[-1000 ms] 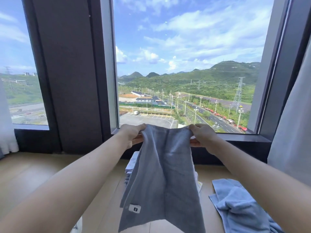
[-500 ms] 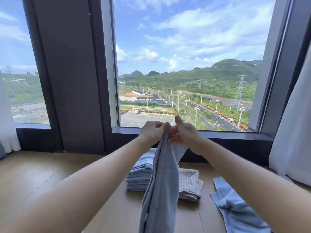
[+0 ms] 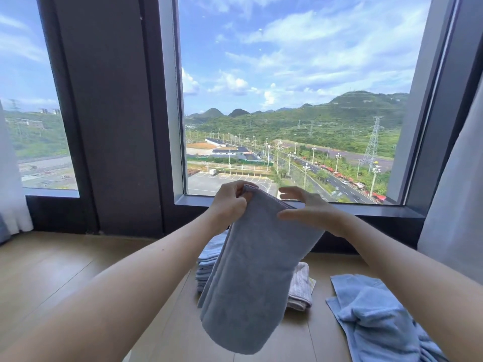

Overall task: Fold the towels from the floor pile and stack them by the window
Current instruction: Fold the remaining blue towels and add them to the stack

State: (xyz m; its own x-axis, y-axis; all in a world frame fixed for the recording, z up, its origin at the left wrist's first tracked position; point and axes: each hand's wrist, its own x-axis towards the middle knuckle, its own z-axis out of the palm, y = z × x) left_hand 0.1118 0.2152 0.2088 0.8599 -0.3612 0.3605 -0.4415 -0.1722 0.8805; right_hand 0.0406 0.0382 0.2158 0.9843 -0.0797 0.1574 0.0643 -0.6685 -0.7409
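Count: one grey-blue towel in the air, doubled over, hanging above the floor. Left hand pinches its top corner. Right hand released, fingers spread at the top edge.
One folded stack below the window; layers not countable. One striped folded towel lies against it. Loose blue pile at right; number unclear.
Room: wood floor, two panes, pale curtain.
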